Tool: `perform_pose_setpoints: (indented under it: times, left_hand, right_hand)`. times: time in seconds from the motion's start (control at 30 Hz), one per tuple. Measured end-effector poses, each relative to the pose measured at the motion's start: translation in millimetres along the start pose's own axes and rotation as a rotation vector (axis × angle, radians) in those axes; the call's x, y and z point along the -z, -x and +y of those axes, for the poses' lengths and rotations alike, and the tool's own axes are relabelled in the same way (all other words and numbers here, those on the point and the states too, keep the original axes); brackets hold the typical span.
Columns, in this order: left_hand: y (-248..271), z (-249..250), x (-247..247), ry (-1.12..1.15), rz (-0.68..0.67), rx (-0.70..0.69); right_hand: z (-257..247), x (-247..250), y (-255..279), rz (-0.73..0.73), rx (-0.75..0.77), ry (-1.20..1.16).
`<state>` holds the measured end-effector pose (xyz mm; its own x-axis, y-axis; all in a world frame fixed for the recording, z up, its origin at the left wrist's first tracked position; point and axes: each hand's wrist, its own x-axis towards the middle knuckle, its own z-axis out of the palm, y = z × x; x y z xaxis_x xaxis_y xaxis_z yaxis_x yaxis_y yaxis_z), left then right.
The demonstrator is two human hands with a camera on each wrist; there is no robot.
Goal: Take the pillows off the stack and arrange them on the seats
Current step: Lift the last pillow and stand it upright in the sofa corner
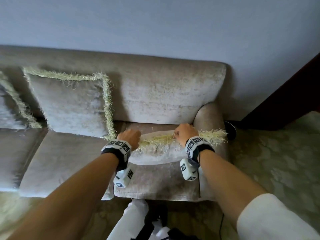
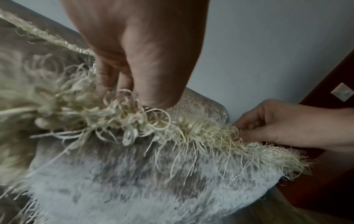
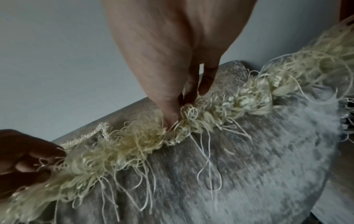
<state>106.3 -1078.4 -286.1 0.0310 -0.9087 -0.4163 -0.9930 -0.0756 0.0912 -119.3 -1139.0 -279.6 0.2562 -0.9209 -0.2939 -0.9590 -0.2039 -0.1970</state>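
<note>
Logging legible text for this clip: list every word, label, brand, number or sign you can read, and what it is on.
No readable words, brands or numbers in any view.
Wrist bands on the left hand and right hand: black-and-white square marker patterns only; no letters or digits legible.
Held pillow, propped pillow and sofa: no label or tag visible.
Pale plate on the dark wood panel: blurred, no text discernible.

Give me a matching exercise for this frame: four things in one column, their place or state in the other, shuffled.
Things:
1. held pillow
2. propped pillow
3. left hand
4. right hand

Places:
A. leaning on the sofa backrest
B. grips the fringe nearer the armrest
C. over the end seat, gripped by its fringed edge
D. grips the fringe nearer the propped pillow

Pairs: 1-C, 2-A, 3-D, 4-B
</note>
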Motion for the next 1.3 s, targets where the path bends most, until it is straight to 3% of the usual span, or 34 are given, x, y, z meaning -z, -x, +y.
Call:
perform_pose_setpoints:
  times: [0.13,0.23,0.4,0.57,0.73,0.8,0.9,1.0,1.13,1.3]
  left_hand:
    - [-23,-8,11,0.073,0.045,-0.015]
    - [-47,-18,18,0.154,-0.038,-0.039]
    - [-88,-36,26,0.333,-0.235,-0.083]
    - [-117,-54,16,0.155,-0.422,-0.214]
    - [-137,-55,26,0.054,-0.286,-0.256]
    - [-145,-53,28,0.056,-0.246,-0.221]
    - [-157,-52,29,0.016,-0.21,-0.137]
    - [-166,-51,25,-0.03,-0.174,-0.119]
    - [-171,-47,26,-0.138,-0.128,-0.082]
    - [-195,-46,56,-0.213,-0.113,-0.071]
  right_hand:
    - [-1,1,-26,0.049,-0.009,-0.042]
    - [0,4,-44,0.077,0.004,-0.015]
    - [7,25,-78,-0.118,0.045,0.058]
    - [13,23,-105,-0.234,-0.044,0.092]
    - [16,14,-114,-0.184,-0.123,0.003]
    - [23,13,-119,-0.173,-0.062,0.073]
    - [32,19,-130,-0.145,0.034,0.22]
    - [32,27,-142,-0.116,0.023,0.279]
    - [32,32,-157,-0.128,0.001,0.228]
    - [26,46,-174,-0.013,-0.035,0.181]
